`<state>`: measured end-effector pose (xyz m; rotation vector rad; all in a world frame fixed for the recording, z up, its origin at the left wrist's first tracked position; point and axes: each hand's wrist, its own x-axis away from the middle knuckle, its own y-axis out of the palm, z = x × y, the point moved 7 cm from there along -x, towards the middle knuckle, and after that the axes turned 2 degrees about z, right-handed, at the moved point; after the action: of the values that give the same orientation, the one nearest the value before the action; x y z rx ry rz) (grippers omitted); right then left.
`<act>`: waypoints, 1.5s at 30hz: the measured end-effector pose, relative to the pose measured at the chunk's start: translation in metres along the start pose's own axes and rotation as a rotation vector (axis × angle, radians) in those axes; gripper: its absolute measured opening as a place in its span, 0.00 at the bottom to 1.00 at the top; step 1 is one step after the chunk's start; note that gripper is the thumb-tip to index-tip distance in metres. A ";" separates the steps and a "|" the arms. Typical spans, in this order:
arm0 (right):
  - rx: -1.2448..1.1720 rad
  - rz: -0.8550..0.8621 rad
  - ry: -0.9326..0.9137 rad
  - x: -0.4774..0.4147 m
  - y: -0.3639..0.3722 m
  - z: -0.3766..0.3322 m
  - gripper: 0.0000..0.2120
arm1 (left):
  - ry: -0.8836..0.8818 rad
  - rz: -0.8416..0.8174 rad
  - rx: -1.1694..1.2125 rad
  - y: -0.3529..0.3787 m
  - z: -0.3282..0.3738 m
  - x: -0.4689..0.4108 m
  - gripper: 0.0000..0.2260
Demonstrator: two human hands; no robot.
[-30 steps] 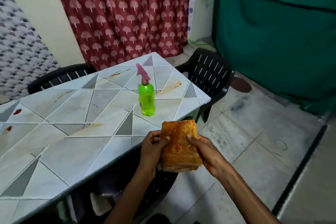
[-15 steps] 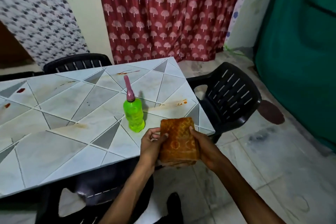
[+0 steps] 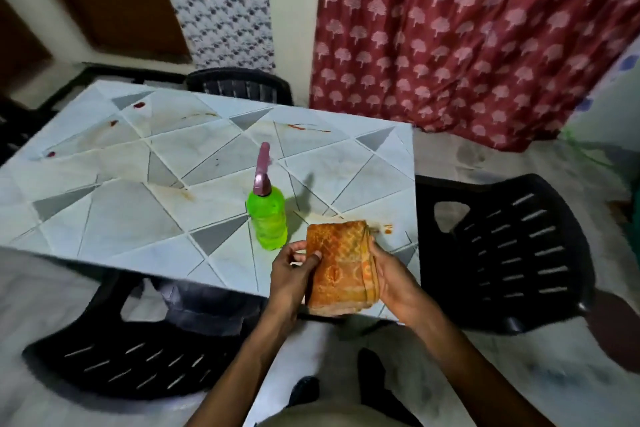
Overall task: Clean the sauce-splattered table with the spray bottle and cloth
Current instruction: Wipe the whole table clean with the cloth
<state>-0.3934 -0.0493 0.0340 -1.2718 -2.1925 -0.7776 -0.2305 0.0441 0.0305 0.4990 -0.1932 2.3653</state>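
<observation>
A folded orange patterned cloth point(image 3: 341, 267) is held over the near right corner of the table point(image 3: 138, 204). My left hand point(image 3: 292, 270) grips its left edge and my right hand point(image 3: 391, 274) grips its right edge. A green spray bottle point(image 3: 267, 218) with a pink trigger head stands upright on the table just left of the cloth, apart from both hands. The pale table top has a grey triangle pattern and carries red-orange sauce marks: drops at the far left point(image 3: 138, 105), a streak at the far middle point(image 3: 304, 128) and a smear by the cloth point(image 3: 387, 228).
Black plastic chairs stand around the table: one at its right end point(image 3: 512, 253), one at the near side point(image 3: 131, 360) with a dark cloth on its seat, one at the far side point(image 3: 239, 85). A red patterned curtain point(image 3: 467, 35) hangs behind. The floor is tiled.
The view has swung left and closer, so more of the table top shows. Both hands have carried the cloth from off the table's corner to above it.
</observation>
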 end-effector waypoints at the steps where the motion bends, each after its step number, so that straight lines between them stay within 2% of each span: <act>1: 0.031 -0.042 0.021 -0.007 -0.001 -0.005 0.25 | 0.005 0.046 0.024 0.000 0.000 0.002 0.09; 6: 0.189 -0.203 0.104 -0.028 0.000 -0.013 0.24 | -0.029 0.252 0.141 0.003 -0.009 0.020 0.09; 8: 0.241 -0.257 0.120 -0.031 0.008 -0.011 0.24 | -0.109 0.324 0.272 0.001 -0.022 0.032 0.14; 10: 0.292 -0.319 0.128 -0.034 0.020 -0.009 0.26 | -0.156 0.365 0.393 -0.002 -0.032 0.045 0.13; 12: 0.345 -0.385 0.141 -0.037 0.035 -0.005 0.26 | -0.145 0.420 0.432 -0.011 -0.034 0.057 0.08; 19: 0.435 -0.557 0.146 -0.037 0.108 0.017 0.17 | -0.054 0.615 0.496 -0.076 -0.030 0.068 0.11; 24: 0.441 -0.584 0.094 -0.057 0.170 0.038 0.13 | -0.016 0.658 0.465 -0.136 -0.018 0.041 0.13; 28: 0.556 -0.453 -0.005 -0.084 0.218 0.043 0.10 | -0.066 0.645 0.435 -0.185 -0.010 -0.002 0.14; 30: 0.636 -0.334 -0.048 -0.105 0.241 0.045 0.11 | -0.129 0.617 0.392 -0.214 -0.011 -0.034 0.13; 33: 0.763 -0.182 -0.078 -0.142 0.271 0.048 0.24 | -0.189 0.521 0.289 -0.249 -0.004 -0.082 0.10; 37: 0.754 -0.113 -0.072 -0.179 0.319 0.044 0.12 | -0.170 0.375 0.079 -0.292 0.017 -0.147 0.14; 40: 0.694 -0.180 0.032 -0.190 0.356 0.041 0.09 | -0.061 0.353 -0.198 -0.321 0.040 -0.193 0.13; 43: 0.617 -0.197 0.087 -0.211 0.380 0.042 0.15 | 0.055 0.338 -0.471 -0.335 0.062 -0.231 0.15; 45: 0.575 -0.152 0.074 -0.231 0.393 0.041 0.19 | 0.104 0.314 -0.556 -0.342 0.071 -0.259 0.16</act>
<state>0.0528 -0.0025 -0.0558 -0.7834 -2.2379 -0.2042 0.1955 0.1202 -0.0089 0.0780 -0.9057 2.4791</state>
